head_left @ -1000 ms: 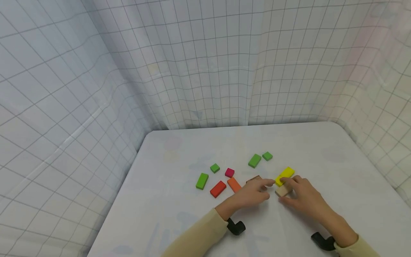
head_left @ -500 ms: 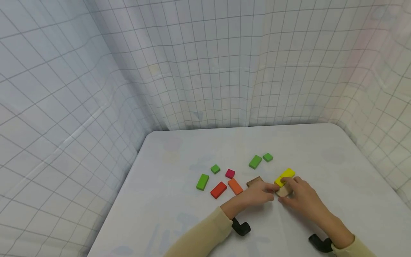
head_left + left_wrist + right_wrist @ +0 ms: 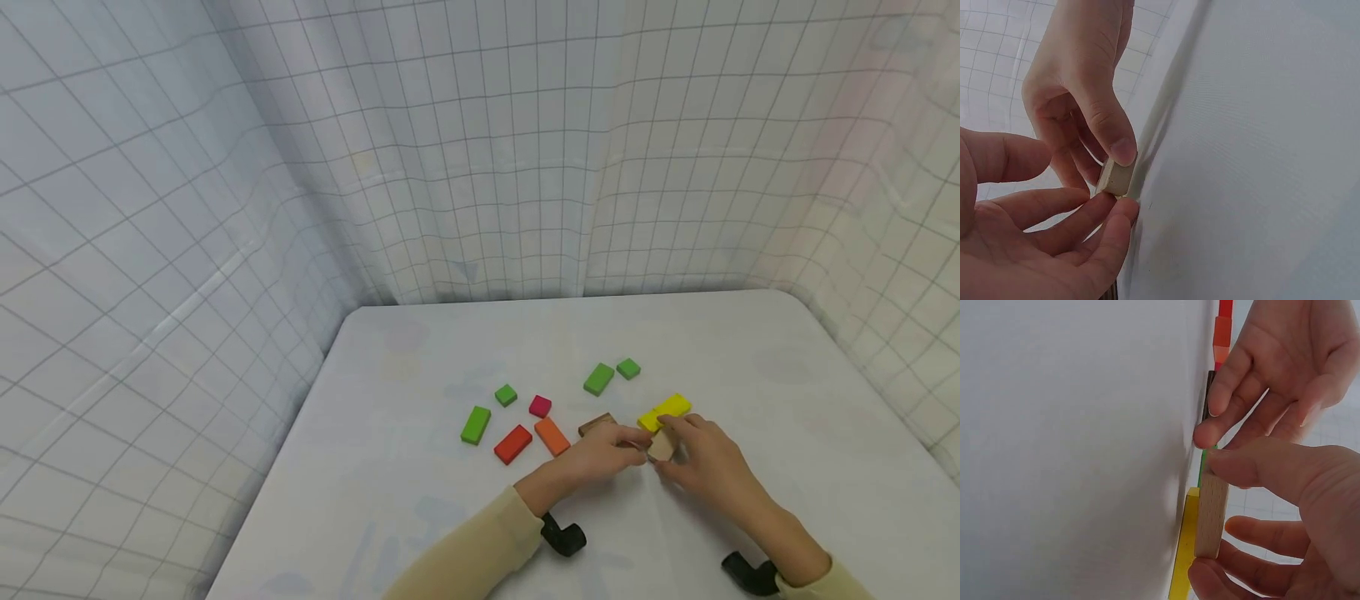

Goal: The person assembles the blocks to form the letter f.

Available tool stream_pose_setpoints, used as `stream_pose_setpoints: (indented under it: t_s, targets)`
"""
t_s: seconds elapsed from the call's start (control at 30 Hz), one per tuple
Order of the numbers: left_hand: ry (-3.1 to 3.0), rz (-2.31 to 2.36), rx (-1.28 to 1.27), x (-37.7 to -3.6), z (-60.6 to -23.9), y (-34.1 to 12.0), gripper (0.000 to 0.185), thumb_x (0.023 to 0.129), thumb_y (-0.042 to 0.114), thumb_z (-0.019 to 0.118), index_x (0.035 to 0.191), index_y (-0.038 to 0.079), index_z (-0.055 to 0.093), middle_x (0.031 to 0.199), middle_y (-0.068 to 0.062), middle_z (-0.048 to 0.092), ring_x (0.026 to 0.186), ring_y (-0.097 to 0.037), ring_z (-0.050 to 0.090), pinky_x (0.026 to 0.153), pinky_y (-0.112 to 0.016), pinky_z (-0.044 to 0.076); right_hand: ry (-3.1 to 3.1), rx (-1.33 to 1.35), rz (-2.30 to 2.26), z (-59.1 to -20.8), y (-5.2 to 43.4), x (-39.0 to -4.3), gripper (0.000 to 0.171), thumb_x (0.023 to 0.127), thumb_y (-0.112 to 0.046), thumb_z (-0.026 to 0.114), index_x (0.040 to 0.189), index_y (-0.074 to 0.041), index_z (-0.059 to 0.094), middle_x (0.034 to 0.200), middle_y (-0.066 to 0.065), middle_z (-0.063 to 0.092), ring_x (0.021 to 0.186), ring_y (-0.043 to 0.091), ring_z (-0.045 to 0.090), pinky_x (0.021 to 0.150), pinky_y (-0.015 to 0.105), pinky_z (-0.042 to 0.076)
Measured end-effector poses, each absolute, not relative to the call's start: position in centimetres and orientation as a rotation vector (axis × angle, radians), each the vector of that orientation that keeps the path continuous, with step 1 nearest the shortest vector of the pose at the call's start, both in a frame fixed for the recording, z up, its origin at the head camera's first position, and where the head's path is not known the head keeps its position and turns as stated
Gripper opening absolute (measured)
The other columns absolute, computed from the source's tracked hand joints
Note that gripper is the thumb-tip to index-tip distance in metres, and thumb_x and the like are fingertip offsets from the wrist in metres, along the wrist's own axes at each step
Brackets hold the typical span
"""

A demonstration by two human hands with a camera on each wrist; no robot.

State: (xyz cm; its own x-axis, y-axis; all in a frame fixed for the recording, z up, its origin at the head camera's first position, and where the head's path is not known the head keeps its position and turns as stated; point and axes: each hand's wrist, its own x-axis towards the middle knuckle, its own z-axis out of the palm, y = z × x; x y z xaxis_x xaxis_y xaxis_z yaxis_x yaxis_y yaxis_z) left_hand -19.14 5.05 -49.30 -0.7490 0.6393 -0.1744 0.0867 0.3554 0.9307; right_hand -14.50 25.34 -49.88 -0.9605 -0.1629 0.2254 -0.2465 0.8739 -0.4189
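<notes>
Surroundings: you work at a white table (image 3: 420,500) closed in by gridded white curtains (image 3: 225,167).
Right hand: your right hand (image 3: 708,467) pinches the pale wooden block (image 3: 663,446) between thumb and fingers, tilted up off the table.
Left hand: your left hand (image 3: 600,454) lies open, its straight fingertips touching the same block's end.
Block's place: right of centre on the table, touching the yellow block (image 3: 664,412).
Nearby: a brown block (image 3: 595,425) sits just beside your left fingers.
Further out: orange block (image 3: 551,436), red block (image 3: 513,443), pink block (image 3: 539,406) and four green blocks (image 3: 598,378) are scattered to the left and behind.
</notes>
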Motion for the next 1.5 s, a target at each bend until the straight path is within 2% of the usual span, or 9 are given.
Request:
stream_pose_setpoints:
  t_s: [0.2, 0.53, 0.67, 0.9, 1.2, 1.5]
  targets:
    - [2.121, 1.446, 0.595, -18.8, -49.1, 4.9, 0.038, 0.097, 0.022, 0.066, 0.135, 0.014, 0.067, 0.116, 0.014, 0.065, 0.101, 0.001, 0.057, 0.084, -0.021, 0.051, -2.821, 0.358, 0.657, -49.5, 25.0, -14.4, 0.060, 0.070, -0.013, 0.090, 0.122, 0.004, 0.067, 0.117, 0.018, 0.064, 0.102, 0.037, 0.061, 0.079, 0.051, 0.054]
    - [2.148, 1.494, 0.536, -18.0, -48.4, 4.0, 0.036, 0.095, 0.024, 0.068, 0.130, 0.016, 0.070, 0.102, 0.012, 0.060, 0.094, -0.001, 0.056, 0.079, -0.023, 0.049, -2.791, 0.434, 0.690, -48.7, 24.1, -14.2, 0.058, 0.070, -0.011, 0.089, 0.122, 0.003, 0.069, 0.117, 0.014, 0.065, 0.101, 0.032, 0.065, 0.078, 0.048, 0.056]
    - [2.147, 1.518, 0.521, -17.7, -48.1, 3.2, 0.035, 0.095, 0.024, 0.067, 0.130, 0.018, 0.071, 0.106, 0.013, 0.062, 0.098, -0.002, 0.055, 0.081, -0.026, 0.049, -2.775, 0.459, 0.720, -48.5, 23.6, -14.1, 0.059, 0.071, -0.009, 0.088, 0.125, 0.001, 0.068, 0.118, 0.011, 0.065, 0.101, 0.029, 0.065, 0.079, 0.046, 0.056]
    - [2.128, 1.552, 0.485, -17.5, -47.7, 1.8, 0.034, 0.097, 0.024, 0.064, 0.130, 0.020, 0.071, 0.125, 0.015, 0.064, 0.112, -0.006, 0.054, 0.086, -0.028, 0.050, -2.763, 0.513, 0.735, -48.3, 22.7, -14.2, 0.062, 0.071, -0.011, 0.090, 0.127, 0.000, 0.067, 0.120, 0.010, 0.065, 0.103, 0.027, 0.065, 0.081, 0.045, 0.056]
    - [2.156, 1.564, 0.414, -17.0, -47.6, 0.2, 0.031, 0.097, 0.022, 0.065, 0.128, 0.023, 0.073, 0.126, 0.012, 0.062, 0.110, -0.010, 0.052, 0.084, -0.030, 0.050, -2.736, 0.598, 0.784, -48.6, 21.4, -14.2, 0.063, 0.072, -0.013, 0.090, 0.130, -0.004, 0.066, 0.123, 0.004, 0.064, 0.108, 0.024, 0.063, 0.083, 0.044, 0.056]
    - [2.142, 1.593, 0.380, -16.3, -48.3, -1.4, 0.033, 0.096, 0.019, 0.068, 0.128, 0.016, 0.072, 0.127, 0.010, 0.066, 0.113, -0.009, 0.057, 0.087, -0.030, 0.052, -2.770, 0.661, 0.844, -48.9, 19.9, -13.8, 0.064, 0.072, -0.012, 0.090, 0.131, -0.006, 0.066, 0.125, 0.001, 0.064, 0.112, 0.024, 0.062, 0.088, 0.044, 0.056]
